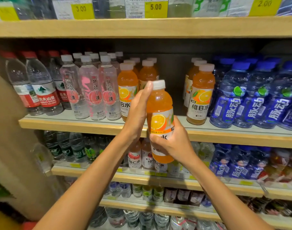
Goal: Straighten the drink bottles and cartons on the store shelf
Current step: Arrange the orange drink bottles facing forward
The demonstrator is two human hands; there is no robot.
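The middle shelf (180, 121) has a bare slot between two rows of orange bottles, with the dark back wall showing through. Its wooden front lip runs under the slot, and the upper shelf (142, 27) closes off the room above the caps.

An orange drink bottle (159, 103), white-capped, full and nearly upright, is held in the air in front of that lip, with the slot behind it at 1 o'clock. The right hand (175, 143) grips its lower label, thumb across the front and fingers (176, 125) curled round the far side. The left hand (138, 112) lies flat along the bottle's 9 o'clock side, its fingers (147, 90) straight and reaching up to the neck, gripping nothing.

The left orange row (127, 90) stands at 10 o'clock from the held bottle, partly behind the left hand. The right orange row (202, 97) stands at 2 o'clock. Blue bottles (251, 103) crowd the shelf at 3 o'clock, just beside the right orange row. Clear pink-labelled bottles (92, 92) and red-capped water bottles (42, 90) fill the 9 o'clock side. Yellow price tags (156, 9) hang at 12 o'clock, and more bottles (135, 156) line the lower shelves at 6 o'clock.
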